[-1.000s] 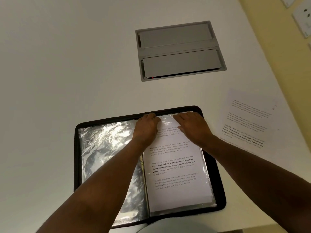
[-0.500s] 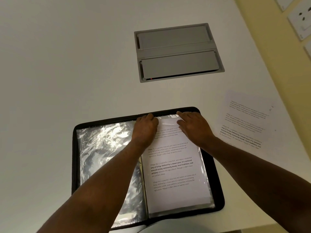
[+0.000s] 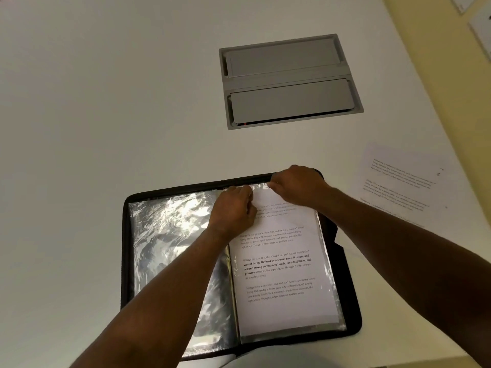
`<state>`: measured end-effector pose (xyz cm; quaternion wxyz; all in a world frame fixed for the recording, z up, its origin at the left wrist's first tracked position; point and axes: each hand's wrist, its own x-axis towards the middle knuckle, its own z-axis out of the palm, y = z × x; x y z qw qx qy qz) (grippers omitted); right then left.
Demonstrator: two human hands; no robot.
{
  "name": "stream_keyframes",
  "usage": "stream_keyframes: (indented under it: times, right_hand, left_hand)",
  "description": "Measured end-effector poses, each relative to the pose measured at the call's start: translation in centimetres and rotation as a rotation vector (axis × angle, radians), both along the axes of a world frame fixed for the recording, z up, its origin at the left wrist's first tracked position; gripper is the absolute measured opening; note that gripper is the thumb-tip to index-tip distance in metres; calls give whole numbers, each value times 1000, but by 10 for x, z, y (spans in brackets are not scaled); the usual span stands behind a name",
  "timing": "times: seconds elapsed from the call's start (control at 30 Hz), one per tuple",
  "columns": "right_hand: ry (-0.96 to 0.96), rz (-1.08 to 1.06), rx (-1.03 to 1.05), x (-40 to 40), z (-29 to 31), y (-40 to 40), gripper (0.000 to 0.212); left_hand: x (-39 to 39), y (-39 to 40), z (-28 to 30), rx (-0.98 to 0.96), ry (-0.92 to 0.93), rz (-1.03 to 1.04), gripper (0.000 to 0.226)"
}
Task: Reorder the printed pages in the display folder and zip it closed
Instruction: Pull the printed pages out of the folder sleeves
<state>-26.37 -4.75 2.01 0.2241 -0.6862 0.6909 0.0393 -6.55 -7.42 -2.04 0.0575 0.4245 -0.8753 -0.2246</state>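
Folder (image 3: 127, 261) lies open on the table (image 3: 79, 102), long side pointing away; both hands, left (image 3: 233, 208) and right (image 3: 297, 185), pinch the right page's (image 3: 279, 274) far edge, close together, right hand reaching slightly farther

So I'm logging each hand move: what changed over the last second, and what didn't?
The right hand slid up to the sleeve's top edge and now pinches it. The left hand curled, holding the printed page near its top. The display folder stayed open and the loose sheet lay unmoved.
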Motion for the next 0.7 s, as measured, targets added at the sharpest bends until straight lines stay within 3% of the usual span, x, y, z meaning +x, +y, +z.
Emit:
stream_keyframes:
  times: [0.1, 0.33, 0.7]
  right_hand:
    - [99, 22, 110, 1, 7, -15, 27]
    - [273, 103, 355, 15, 15, -36, 38]
    - [258, 86, 377, -9, 47, -111, 32]
  left_hand:
    - [5, 3, 0, 21, 27, 17, 8]
    - [5, 5, 2, 21, 55, 31, 9]
    - [-1, 1, 5, 7, 151, 36, 36]
